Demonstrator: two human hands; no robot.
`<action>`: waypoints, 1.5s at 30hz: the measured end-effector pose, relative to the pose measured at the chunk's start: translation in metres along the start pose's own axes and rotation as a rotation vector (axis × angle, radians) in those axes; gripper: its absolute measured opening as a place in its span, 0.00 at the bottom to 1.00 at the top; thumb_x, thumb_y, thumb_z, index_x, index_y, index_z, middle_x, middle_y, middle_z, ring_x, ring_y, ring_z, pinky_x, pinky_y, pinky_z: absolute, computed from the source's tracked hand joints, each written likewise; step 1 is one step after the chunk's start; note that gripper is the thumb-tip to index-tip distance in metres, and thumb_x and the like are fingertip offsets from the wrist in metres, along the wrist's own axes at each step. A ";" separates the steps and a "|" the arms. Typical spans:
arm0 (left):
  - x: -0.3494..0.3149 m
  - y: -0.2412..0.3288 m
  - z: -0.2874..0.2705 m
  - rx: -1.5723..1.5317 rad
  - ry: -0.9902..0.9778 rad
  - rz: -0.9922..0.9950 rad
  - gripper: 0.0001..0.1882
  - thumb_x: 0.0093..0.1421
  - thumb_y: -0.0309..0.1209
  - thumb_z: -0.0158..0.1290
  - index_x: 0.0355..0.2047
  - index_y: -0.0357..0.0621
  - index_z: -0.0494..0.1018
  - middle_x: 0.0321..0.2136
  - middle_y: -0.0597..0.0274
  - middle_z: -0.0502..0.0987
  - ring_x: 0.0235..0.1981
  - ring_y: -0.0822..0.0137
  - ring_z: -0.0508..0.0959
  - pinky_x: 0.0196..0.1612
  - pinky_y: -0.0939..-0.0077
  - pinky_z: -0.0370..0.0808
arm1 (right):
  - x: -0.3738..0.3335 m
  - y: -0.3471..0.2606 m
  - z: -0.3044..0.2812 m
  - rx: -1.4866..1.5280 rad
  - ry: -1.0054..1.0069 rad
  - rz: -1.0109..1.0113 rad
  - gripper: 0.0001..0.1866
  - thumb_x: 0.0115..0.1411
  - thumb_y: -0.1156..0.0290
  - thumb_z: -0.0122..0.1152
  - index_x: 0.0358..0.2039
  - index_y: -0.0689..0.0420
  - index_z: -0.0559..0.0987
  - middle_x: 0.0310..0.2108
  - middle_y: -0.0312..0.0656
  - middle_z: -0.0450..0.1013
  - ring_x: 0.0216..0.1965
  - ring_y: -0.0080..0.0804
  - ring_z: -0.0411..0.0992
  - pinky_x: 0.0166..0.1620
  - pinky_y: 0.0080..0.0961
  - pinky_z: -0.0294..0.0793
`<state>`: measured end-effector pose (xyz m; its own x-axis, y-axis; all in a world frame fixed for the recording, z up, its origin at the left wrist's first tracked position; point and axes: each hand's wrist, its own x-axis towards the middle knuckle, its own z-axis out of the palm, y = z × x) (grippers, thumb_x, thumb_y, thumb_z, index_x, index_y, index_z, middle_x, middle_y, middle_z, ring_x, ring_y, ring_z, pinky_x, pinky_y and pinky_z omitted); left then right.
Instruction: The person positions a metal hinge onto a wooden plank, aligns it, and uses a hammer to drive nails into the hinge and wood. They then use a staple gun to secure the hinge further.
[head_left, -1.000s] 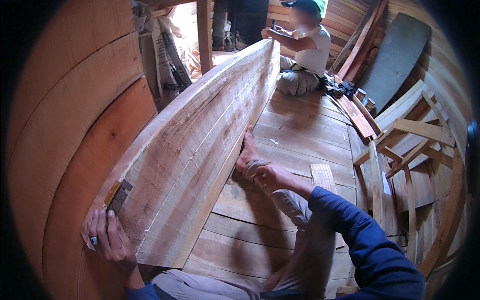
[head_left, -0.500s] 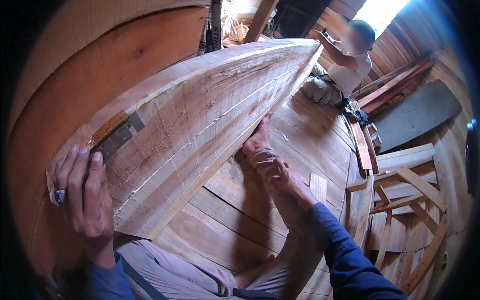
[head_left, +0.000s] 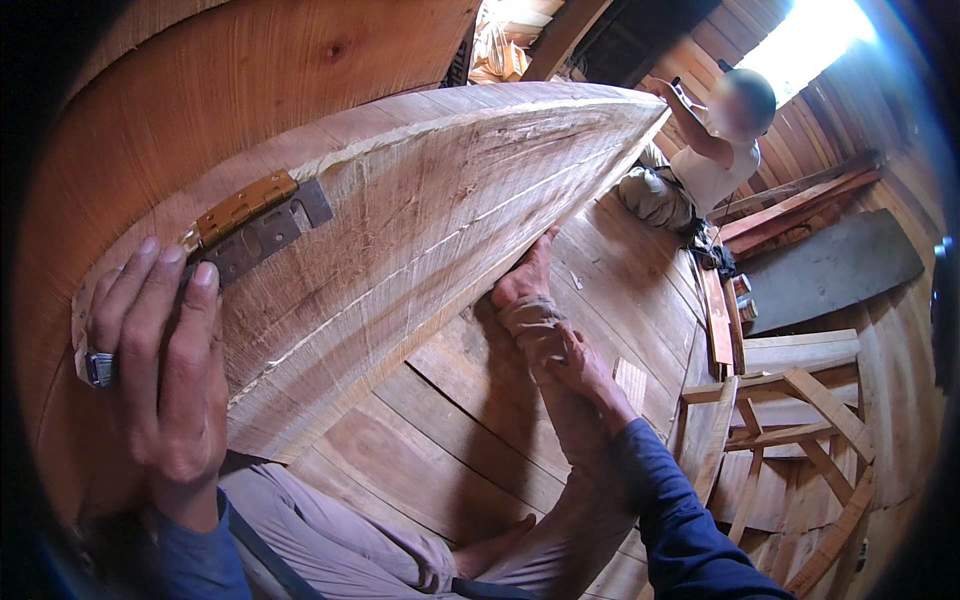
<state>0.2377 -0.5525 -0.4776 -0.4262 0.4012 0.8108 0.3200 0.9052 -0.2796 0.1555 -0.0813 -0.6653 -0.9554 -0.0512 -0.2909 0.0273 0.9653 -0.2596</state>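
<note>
A broad, pale wooden board (head_left: 440, 200) stands tilted on its edge in front of me, tapering toward the far end. My left hand (head_left: 165, 360), wearing a ring, lies against its near end with long fingers stretched and spread; the thumb is hidden. Its fingertips meet the end of a hinge-like piece (head_left: 250, 220), which has an orange-brown leaf along the board's upper edge and a dark slotted plate over the face. My right hand (head_left: 580, 365) is closed round my trouser leg (head_left: 560, 410) above the ankle. My bare foot (head_left: 525, 275) touches the board's lower edge.
Across from me a seated person (head_left: 710, 150) has a hand at the board's far tip. A curved brown wooden wall (head_left: 300, 70) rises at the left. To the right are a wooden frame (head_left: 830, 400), a grey sheet (head_left: 840, 265) and reddish planks (head_left: 800, 205) on the plank floor (head_left: 450, 420).
My view has shifted, so the board's near end and the hinge-like piece appear larger and higher. Both my hands keep their places on the board and the trouser leg.
</note>
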 end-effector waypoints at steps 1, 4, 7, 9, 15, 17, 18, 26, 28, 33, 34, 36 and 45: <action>0.000 -0.001 0.000 0.009 -0.001 0.009 0.11 0.53 0.15 0.55 0.39 0.29 0.75 0.38 0.46 0.75 0.43 0.49 0.75 0.47 0.55 0.73 | 0.001 0.005 0.003 0.007 0.011 -0.025 0.41 0.50 0.58 0.63 0.62 0.57 0.59 0.54 0.58 0.64 0.53 0.55 0.66 0.54 0.39 0.67; 0.000 0.001 -0.001 -0.012 -0.016 -0.013 0.12 0.53 0.15 0.55 0.39 0.30 0.74 0.39 0.46 0.75 0.44 0.49 0.75 0.47 0.55 0.73 | 0.003 0.012 0.009 0.001 0.053 -0.068 0.41 0.50 0.59 0.63 0.62 0.57 0.59 0.54 0.58 0.64 0.53 0.56 0.66 0.54 0.39 0.67; -0.001 0.001 -0.001 -0.011 -0.022 -0.008 0.13 0.53 0.15 0.55 0.40 0.30 0.74 0.39 0.46 0.75 0.44 0.49 0.75 0.48 0.55 0.72 | 0.002 0.012 0.010 -0.021 0.067 -0.064 0.41 0.50 0.59 0.63 0.62 0.57 0.59 0.54 0.58 0.64 0.53 0.56 0.66 0.54 0.39 0.67; -0.002 0.000 0.001 -0.022 -0.015 -0.013 0.13 0.53 0.15 0.55 0.40 0.30 0.74 0.39 0.46 0.75 0.44 0.50 0.75 0.48 0.55 0.72 | 0.001 0.006 0.007 -0.002 0.053 -0.055 0.41 0.50 0.59 0.63 0.62 0.57 0.59 0.54 0.58 0.64 0.53 0.56 0.66 0.54 0.39 0.67; -0.002 0.001 -0.001 -0.010 -0.035 -0.015 0.13 0.53 0.16 0.55 0.41 0.30 0.74 0.40 0.46 0.75 0.45 0.50 0.75 0.49 0.55 0.72 | -0.004 -0.008 -0.004 0.041 0.019 -0.006 0.41 0.50 0.58 0.63 0.62 0.57 0.59 0.54 0.58 0.63 0.54 0.55 0.65 0.55 0.39 0.66; -0.002 0.001 -0.002 -0.005 -0.042 -0.009 0.13 0.53 0.16 0.55 0.41 0.31 0.74 0.40 0.46 0.75 0.45 0.50 0.75 0.49 0.55 0.72 | -0.005 -0.008 -0.004 0.056 0.016 -0.014 0.41 0.50 0.58 0.63 0.62 0.57 0.59 0.54 0.58 0.63 0.54 0.55 0.65 0.55 0.39 0.66; -0.002 0.001 -0.002 -0.002 -0.050 -0.003 0.13 0.53 0.16 0.55 0.41 0.31 0.74 0.40 0.46 0.75 0.45 0.50 0.75 0.50 0.55 0.72 | -0.005 -0.009 -0.004 0.061 0.013 -0.025 0.41 0.50 0.58 0.63 0.62 0.57 0.59 0.54 0.58 0.63 0.54 0.55 0.65 0.55 0.39 0.66; -0.001 0.001 -0.005 -0.003 -0.062 -0.016 0.13 0.53 0.16 0.55 0.40 0.30 0.74 0.40 0.46 0.75 0.45 0.50 0.75 0.50 0.55 0.71 | 0.000 0.001 0.004 0.073 0.006 -0.020 0.41 0.51 0.58 0.63 0.62 0.57 0.58 0.54 0.59 0.63 0.53 0.56 0.65 0.54 0.40 0.67; 0.001 0.000 -0.005 0.012 -0.048 -0.021 0.12 0.53 0.15 0.54 0.39 0.30 0.75 0.39 0.46 0.75 0.44 0.49 0.75 0.50 0.56 0.71 | -0.002 -0.008 -0.004 0.069 -0.009 -0.042 0.40 0.51 0.59 0.62 0.62 0.57 0.58 0.54 0.59 0.63 0.52 0.56 0.66 0.54 0.40 0.68; 0.005 0.005 -0.003 0.022 -0.030 -0.036 0.11 0.53 0.15 0.54 0.38 0.30 0.75 0.38 0.46 0.76 0.43 0.49 0.76 0.49 0.55 0.72 | -0.007 -0.008 -0.002 0.057 0.061 -0.064 0.39 0.51 0.58 0.61 0.62 0.57 0.58 0.53 0.60 0.64 0.50 0.57 0.68 0.51 0.42 0.69; 0.007 0.006 -0.004 0.022 -0.032 -0.035 0.11 0.53 0.15 0.54 0.39 0.30 0.75 0.38 0.45 0.76 0.43 0.49 0.76 0.49 0.55 0.72 | -0.013 -0.020 -0.013 0.123 0.036 -0.073 0.39 0.51 0.58 0.61 0.61 0.57 0.59 0.54 0.60 0.64 0.50 0.57 0.68 0.51 0.42 0.69; 0.004 0.004 -0.003 0.043 -0.008 -0.040 0.11 0.54 0.15 0.53 0.39 0.29 0.75 0.38 0.44 0.75 0.44 0.48 0.75 0.49 0.54 0.72 | -0.015 -0.019 -0.015 0.146 0.049 -0.091 0.39 0.51 0.57 0.61 0.61 0.56 0.59 0.53 0.61 0.64 0.48 0.58 0.68 0.50 0.43 0.69; 0.003 0.007 -0.001 0.050 -0.027 -0.024 0.09 0.59 0.17 0.49 0.40 0.29 0.73 0.38 0.45 0.75 0.45 0.49 0.75 0.50 0.53 0.71 | -0.012 0.008 0.003 0.087 0.155 -0.114 0.36 0.50 0.58 0.61 0.58 0.54 0.61 0.47 0.61 0.66 0.42 0.59 0.71 0.44 0.47 0.71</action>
<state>0.2395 -0.5446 -0.4766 -0.4561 0.3823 0.8036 0.2671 0.9202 -0.2862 0.1678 -0.0739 -0.6670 -0.9874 -0.1118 -0.1117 -0.0641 0.9294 -0.3635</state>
